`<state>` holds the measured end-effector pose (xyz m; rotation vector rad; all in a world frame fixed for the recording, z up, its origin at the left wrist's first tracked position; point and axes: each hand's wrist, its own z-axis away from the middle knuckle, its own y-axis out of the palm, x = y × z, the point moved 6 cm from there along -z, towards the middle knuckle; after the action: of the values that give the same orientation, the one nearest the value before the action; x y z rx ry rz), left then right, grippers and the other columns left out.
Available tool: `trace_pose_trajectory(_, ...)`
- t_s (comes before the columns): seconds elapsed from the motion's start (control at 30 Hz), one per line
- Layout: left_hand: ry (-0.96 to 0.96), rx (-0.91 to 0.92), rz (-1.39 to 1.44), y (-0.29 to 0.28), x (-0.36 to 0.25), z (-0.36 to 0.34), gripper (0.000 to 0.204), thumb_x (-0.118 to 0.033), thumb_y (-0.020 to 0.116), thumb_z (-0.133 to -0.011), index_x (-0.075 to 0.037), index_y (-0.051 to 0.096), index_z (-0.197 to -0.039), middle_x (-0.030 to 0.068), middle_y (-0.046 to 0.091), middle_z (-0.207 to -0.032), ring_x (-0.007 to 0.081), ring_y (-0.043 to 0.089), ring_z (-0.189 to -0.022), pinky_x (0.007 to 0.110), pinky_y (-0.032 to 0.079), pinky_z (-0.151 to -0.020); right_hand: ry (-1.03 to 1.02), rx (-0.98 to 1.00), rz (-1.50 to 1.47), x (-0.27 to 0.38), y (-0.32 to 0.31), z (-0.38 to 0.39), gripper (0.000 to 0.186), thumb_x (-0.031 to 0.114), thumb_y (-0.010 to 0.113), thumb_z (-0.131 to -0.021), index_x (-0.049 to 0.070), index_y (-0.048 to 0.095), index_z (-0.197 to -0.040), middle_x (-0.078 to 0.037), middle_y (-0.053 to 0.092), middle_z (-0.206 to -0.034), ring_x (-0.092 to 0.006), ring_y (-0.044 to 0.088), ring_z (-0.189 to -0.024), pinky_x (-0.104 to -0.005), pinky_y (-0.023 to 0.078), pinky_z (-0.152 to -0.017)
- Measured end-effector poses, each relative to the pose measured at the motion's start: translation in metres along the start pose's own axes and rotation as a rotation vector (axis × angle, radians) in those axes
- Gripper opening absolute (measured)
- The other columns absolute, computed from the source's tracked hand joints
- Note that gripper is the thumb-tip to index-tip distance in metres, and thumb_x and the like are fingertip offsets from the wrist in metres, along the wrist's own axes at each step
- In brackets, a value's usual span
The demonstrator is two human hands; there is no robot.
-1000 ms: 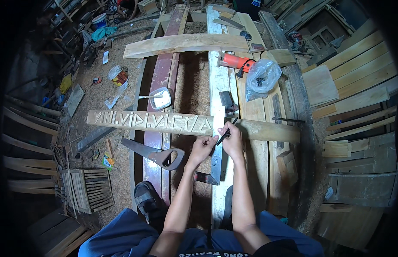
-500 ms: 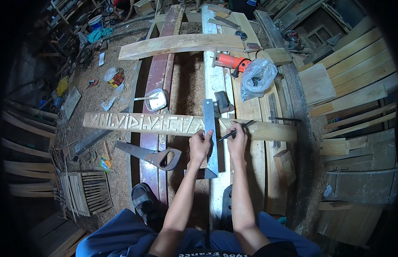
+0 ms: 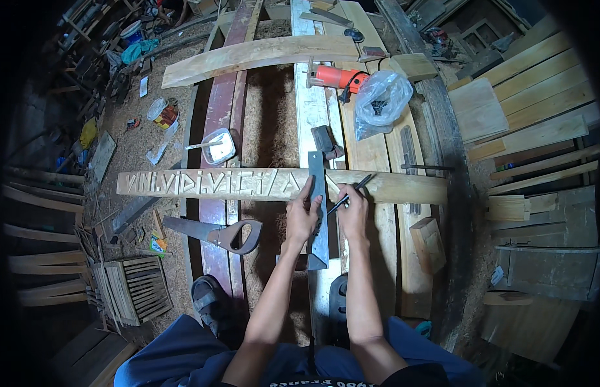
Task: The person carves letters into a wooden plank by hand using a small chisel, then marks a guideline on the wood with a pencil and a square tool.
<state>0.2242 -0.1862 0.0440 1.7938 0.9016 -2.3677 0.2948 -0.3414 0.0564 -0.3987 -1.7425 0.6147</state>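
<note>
A long wooden board lies crosswise before me, with raised carved letters along its left part. My left hand holds a metal try square across it, fingers along the blade and the stock toward me. In my right hand is a dark pencil or pen, gripped low between thumb and fingers. Its tip points down-left, close to the right edge of the blade near the board's front edge. Whether the tip touches wood is too small to tell.
Left of my arms lies a handsaw. Beyond the board are a white tub, a mallet-like block, a red power tool and a clear plastic bag. A wood block sits at right. Gaps separate the supporting planks.
My right hand has shifted slightly left and the pencil stands steeper, its tip nearer the square. My left index finger reaches farther along the blade. The view has shifted a little.
</note>
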Motion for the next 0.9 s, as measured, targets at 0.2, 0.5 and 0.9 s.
trace_pose_trajectory(0.2, -0.072, 0.108, -0.066, 0.005, -0.01, -0.005, 0.042, -0.025, 0.062, -0.105, -0.019, 0.061, -0.147, 0.0308, 0.069, -0.119, 0.0448, 0.069, -0.11, 0.045, 0.055, -0.098, 0.017, 0.054, -0.002, -0.003, -0.009, -0.004, 0.03, -0.014, 0.066, -0.079, 0.005, 0.067, -0.102, -0.016, 0.07, -0.095, -0.042, 0.066, -0.092, -0.0487, 0.053, -0.081)
trace_pose_trajectory(0.5, 0.057, 0.013, -0.064, 0.003, -0.001, -0.005, 0.044, -0.024, 0.064, -0.106, -0.018, 0.058, -0.15, 0.02, 0.075, -0.09, 0.0099, 0.063, -0.08, 0.033, 0.055, -0.082, 0.004, 0.077, -0.026, -0.006, -0.006, -0.011, 0.022, -0.012, 0.067, -0.079, 0.005, 0.063, -0.092, -0.017, 0.073, -0.106, -0.0435, 0.066, -0.096, -0.0494, 0.053, -0.083)
trace_pose_trajectory(0.9, -0.106, 0.132, -0.159, 0.011, -0.008, 0.001, 0.047, -0.024, 0.066, -0.104, -0.019, 0.058, -0.15, 0.0164, 0.067, -0.071, 0.0146, 0.054, -0.06, 0.033, 0.052, -0.068, -0.006, 0.07, -0.03, -0.005, -0.011, -0.01, 0.035, -0.013, 0.064, -0.078, 0.009, 0.07, -0.104, -0.015, 0.071, -0.094, -0.0425, 0.067, -0.096, -0.0492, 0.053, -0.081)
